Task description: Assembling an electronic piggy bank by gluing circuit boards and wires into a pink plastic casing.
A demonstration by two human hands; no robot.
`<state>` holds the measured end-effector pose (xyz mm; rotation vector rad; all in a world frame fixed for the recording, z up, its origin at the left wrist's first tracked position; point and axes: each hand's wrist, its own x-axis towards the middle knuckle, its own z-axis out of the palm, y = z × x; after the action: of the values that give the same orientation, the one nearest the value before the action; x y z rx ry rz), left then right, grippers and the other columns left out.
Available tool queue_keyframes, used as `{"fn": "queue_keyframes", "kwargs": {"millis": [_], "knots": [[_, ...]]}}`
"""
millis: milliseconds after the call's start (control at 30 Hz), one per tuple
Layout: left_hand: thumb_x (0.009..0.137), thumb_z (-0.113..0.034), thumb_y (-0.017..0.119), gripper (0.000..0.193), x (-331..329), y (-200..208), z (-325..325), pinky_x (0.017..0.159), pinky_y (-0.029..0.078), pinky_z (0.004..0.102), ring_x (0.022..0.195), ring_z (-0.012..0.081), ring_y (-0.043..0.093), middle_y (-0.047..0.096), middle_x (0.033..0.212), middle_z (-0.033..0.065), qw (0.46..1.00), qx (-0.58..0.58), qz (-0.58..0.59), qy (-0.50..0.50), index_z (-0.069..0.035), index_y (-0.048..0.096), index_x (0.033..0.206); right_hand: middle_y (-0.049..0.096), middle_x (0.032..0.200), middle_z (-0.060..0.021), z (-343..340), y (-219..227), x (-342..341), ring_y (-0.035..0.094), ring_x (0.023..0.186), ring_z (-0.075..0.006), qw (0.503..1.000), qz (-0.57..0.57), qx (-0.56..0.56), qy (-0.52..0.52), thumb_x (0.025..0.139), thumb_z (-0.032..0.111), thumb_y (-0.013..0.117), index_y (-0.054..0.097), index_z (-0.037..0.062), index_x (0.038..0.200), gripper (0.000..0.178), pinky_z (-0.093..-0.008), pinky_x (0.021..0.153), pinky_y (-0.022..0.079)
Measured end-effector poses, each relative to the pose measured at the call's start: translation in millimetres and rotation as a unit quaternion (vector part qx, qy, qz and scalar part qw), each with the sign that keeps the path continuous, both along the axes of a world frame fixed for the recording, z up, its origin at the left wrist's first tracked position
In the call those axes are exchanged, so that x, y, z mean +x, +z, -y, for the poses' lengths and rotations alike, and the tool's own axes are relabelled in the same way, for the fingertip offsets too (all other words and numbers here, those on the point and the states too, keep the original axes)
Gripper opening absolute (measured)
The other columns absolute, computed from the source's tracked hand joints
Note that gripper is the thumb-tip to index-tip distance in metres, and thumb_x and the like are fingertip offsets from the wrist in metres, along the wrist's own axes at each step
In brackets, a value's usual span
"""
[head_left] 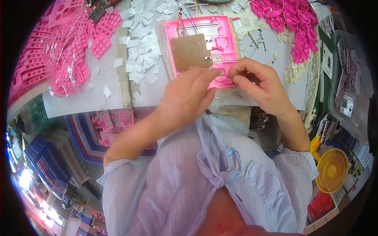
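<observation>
A pink plastic housing (232, 55) lies face down in front of me, its inside showing. A brown circuit board (189, 51) covers its left part, with several thin wires rising from the top. My left hand (183, 94) is closed over the housing's lower left corner, index finger inside and thumb at the near edge. My right hand (262, 82) pinches a thin dark wire by the housing's lower right corner; its far fingers are curled and partly hidden.
White square pieces (143, 55) lie scattered left of the housing. Bagged pink keypad parts (69, 59) are farther left. Pink rings (287, 19) and small cream discs (293, 72) sit at the right. A clear bin (350, 86) stands far right, a yellow basket (332, 170) below it.
</observation>
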<state>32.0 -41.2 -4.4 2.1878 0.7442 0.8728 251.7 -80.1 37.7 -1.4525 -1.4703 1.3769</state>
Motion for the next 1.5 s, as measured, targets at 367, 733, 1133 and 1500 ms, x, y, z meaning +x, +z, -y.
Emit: {"fn": "queue_keyframes", "kwargs": {"millis": [367,733,1133,1500], "knots": [[0.080,-0.006,0.076,0.024,-1,1,-2,0.066,0.053,0.0398,0.079,0.0296,0.064,0.064,0.092,0.0110,0.998,0.051,-0.018,-0.017,-0.004,0.067,0.101,0.069,0.091,-0.0037,12,-12,3,0.064,0.081,-0.0224,0.893,0.314,0.314,0.075,0.070,0.010,0.082,0.073,0.0066,0.090,0.022,-0.0330,0.067,0.054],[0.076,-0.003,0.074,0.021,-10,-15,1,0.067,0.053,0.0385,0.078,0.0270,0.063,0.064,0.089,0.0079,0.992,0.069,-0.079,-0.066,-0.006,0.067,0.096,0.073,0.098,-0.0016,18,-48,10,0.056,0.094,-0.0261,0.913,0.206,0.347,0.053,0.071,0.010,0.085,0.075,0.0078,0.089,0.020,-0.0321,0.071,0.050],[0.077,-0.003,0.073,0.019,-10,-18,-2,0.067,0.052,0.0384,0.078,0.0272,0.063,0.064,0.088,0.0077,0.993,0.065,-0.071,-0.073,-0.006,0.067,0.095,0.073,0.102,0.0002,10,-51,11,0.051,0.102,-0.0259,0.927,0.189,0.321,0.043,0.073,0.011,0.083,0.075,0.0090,0.088,0.017,-0.0348,0.083,0.046],[0.078,-0.003,0.072,0.022,-10,-17,-2,0.066,0.051,0.0376,0.077,0.0257,0.061,0.063,0.086,0.0062,0.993,0.068,-0.067,-0.071,-0.007,0.068,0.099,0.073,0.103,0.0007,16,-61,13,0.052,0.100,-0.0259,0.912,0.204,0.354,0.032,0.072,0.012,0.084,0.076,0.0100,0.092,0.021,-0.0339,0.077,0.045]]}}
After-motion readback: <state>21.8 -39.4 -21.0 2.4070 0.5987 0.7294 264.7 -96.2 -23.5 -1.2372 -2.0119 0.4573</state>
